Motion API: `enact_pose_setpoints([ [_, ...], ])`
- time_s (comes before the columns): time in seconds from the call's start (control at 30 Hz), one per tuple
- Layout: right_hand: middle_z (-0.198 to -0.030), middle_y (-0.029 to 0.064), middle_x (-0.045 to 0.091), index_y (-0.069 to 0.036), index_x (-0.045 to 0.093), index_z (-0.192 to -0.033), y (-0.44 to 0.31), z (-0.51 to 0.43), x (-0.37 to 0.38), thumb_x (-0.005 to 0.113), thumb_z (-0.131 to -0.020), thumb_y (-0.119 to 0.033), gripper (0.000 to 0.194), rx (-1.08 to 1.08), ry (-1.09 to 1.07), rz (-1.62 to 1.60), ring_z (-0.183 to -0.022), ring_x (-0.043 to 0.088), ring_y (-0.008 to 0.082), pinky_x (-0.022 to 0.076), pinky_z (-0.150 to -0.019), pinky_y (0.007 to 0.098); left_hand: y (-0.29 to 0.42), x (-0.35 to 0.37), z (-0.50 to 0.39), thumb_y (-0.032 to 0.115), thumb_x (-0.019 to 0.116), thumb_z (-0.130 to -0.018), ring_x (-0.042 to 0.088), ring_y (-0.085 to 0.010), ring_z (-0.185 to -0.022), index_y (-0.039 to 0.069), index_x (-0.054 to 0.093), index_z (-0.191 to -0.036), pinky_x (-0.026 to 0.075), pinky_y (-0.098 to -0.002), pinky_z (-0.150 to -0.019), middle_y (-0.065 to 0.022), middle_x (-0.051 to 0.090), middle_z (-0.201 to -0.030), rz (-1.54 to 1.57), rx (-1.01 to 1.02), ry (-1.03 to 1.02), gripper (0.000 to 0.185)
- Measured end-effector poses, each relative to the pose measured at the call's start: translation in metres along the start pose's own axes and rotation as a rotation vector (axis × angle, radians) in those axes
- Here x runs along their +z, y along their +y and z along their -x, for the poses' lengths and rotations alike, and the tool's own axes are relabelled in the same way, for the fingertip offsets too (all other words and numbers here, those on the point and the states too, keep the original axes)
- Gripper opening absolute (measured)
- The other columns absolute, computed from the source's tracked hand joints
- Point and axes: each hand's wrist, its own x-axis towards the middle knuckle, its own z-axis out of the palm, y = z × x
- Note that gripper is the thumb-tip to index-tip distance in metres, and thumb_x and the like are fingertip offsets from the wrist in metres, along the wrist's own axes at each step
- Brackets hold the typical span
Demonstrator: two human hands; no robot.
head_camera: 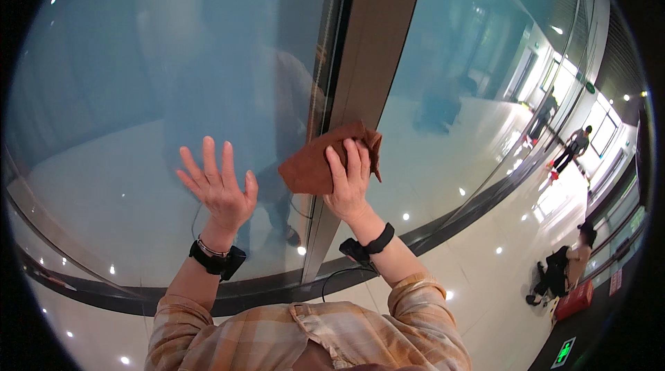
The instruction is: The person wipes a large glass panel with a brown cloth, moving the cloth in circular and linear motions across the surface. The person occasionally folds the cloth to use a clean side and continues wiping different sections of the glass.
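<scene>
My right hand (350,184) presses a folded brown cloth (311,166) against the brown metal door frame post (375,43). The cloth's left part reaches over the dark edge strip onto the neighbouring glass. To the left, my left hand (223,189) is raised before the large glass panel (114,90), empty, with its fingers spread. Whether its fingertips touch the glass cannot be told. Both wrists wear black straps with small dark devices, and a bracelet circles the left wrist.
Another glass panel (452,127) stretches right of the post. A dark base rail (358,277) runs along the glass bottom above the glossy tiled floor (467,288). One person (563,264) sits by a red box (574,301) at right; another person (573,147) stands farther off.
</scene>
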Motion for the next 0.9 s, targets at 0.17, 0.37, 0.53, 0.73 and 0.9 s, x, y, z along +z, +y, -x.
enact_pose_setpoints([
  [0.17, -0.150, 0.0282, 0.038, -0.001, 0.056, -0.134, 0.025, -0.091, 0.007, 0.061, -0.067, 0.011, 0.069, -0.116, 0.023, -0.036, -0.135, 0.036, 0.0526, 0.0302, -0.114, 0.0554, -0.003, 0.002, 0.002, 0.030, 0.053, -0.092, 0.020, -0.0535, -0.146, 0.006, 0.051, -0.142, -0.001, -0.0632, -0.117, -0.0186, 0.037, -0.156, 0.012, -0.009, 0.030, 0.056],
  [0.37, -0.151, 0.0236, 0.036, -0.009, 0.047, -0.142, 0.044, -0.265, -0.018, 0.073, -0.066, 0.003, 0.081, -0.313, 0.246, 0.101, -0.136, 0.036, 0.0466, 0.0314, -0.112, 0.0551, -0.005, -0.006, 0.002, 0.031, 0.050, -0.093, 0.020, -0.0526, -0.146, 0.007, 0.052, -0.141, -0.002, -0.0614, -0.118, -0.0181, 0.037, -0.156, -0.029, -0.013, 0.020, 0.054],
  [0.53, -0.153, 0.0230, 0.035, -0.003, 0.041, -0.146, 0.047, -0.312, -0.021, 0.060, -0.085, 0.000, 0.065, -0.211, 0.260, 0.172, -0.141, 0.031, 0.0430, 0.0247, -0.118, 0.0475, -0.009, -0.008, 0.001, 0.029, 0.051, -0.091, 0.021, -0.0527, -0.146, 0.006, 0.053, -0.141, -0.003, -0.0618, -0.118, -0.0177, 0.039, -0.155, -0.019, -0.007, 0.036, 0.055],
  [0.73, -0.155, 0.0244, 0.031, -0.008, 0.044, -0.145, 0.034, -0.206, -0.020, 0.074, -0.071, -0.004, 0.080, -0.273, 0.052, 0.109, -0.140, 0.030, 0.0505, 0.0264, -0.115, 0.0575, -0.005, -0.005, 0.008, 0.028, 0.051, -0.091, 0.020, -0.0530, -0.146, 0.006, 0.053, -0.141, -0.002, -0.0625, -0.118, -0.0174, 0.039, -0.155, -0.024, -0.006, 0.028, 0.055],
  [0.9, -0.157, 0.0255, 0.029, -0.005, 0.043, -0.147, 0.034, -0.164, -0.029, 0.064, -0.067, 0.009, 0.084, -0.333, -0.085, 0.071, -0.145, 0.025, 0.0497, 0.0225, -0.119, 0.0550, -0.008, -0.012, 0.020, 0.029, 0.052, -0.090, 0.021, -0.0534, -0.145, 0.006, 0.053, -0.141, -0.002, -0.0629, -0.118, -0.0177, 0.039, -0.155, -0.039, 0.012, 0.052, 0.056],
])
